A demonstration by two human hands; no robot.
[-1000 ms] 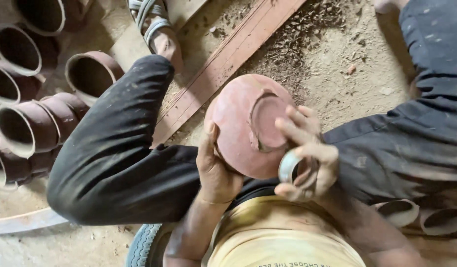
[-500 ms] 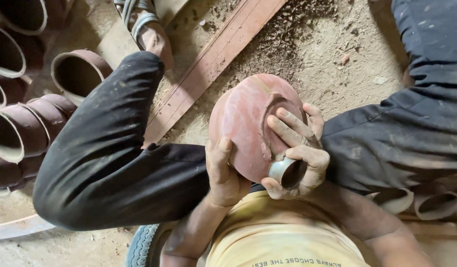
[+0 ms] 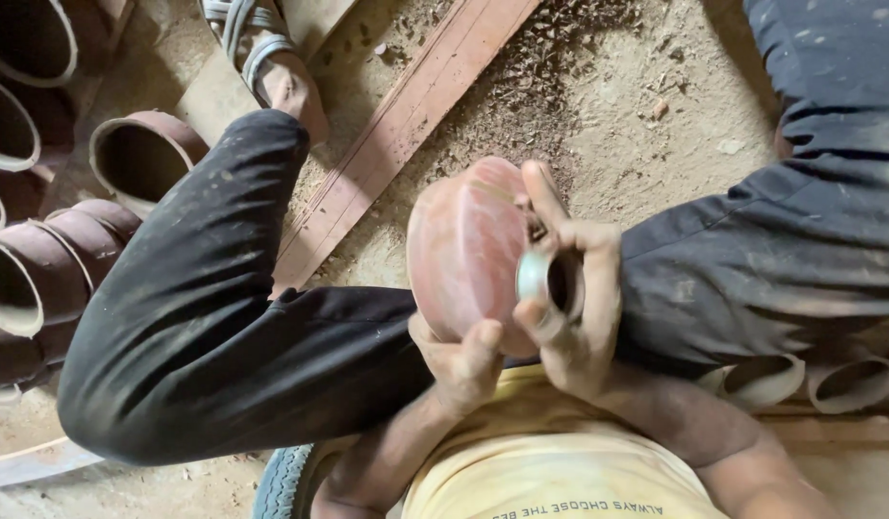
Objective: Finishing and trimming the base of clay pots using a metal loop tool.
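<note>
A round reddish clay pot (image 3: 468,250) is held above my lap, its curved outer side turned toward me. My left hand (image 3: 461,363) grips it from below, thumb up on the near wall. My right hand (image 3: 569,288) rests against the pot's right edge, fingers reaching over the rim, and it clasps a small metal ring-shaped tool (image 3: 545,284) pressed to the clay. My legs in dusty black trousers (image 3: 213,336) spread to either side.
Several reddish clay pots (image 3: 40,259) lie stacked on their sides at the left, more (image 3: 800,380) under my right leg. A long wooden plank (image 3: 396,135) crosses the sandy ground with clay shavings around it. A sandalled foot (image 3: 271,67) rests at the top.
The pot has turned in my hands: its open mouth, seen earlier, now faces away to the right. My right hand with the ring tool has shifted along the rim.
</note>
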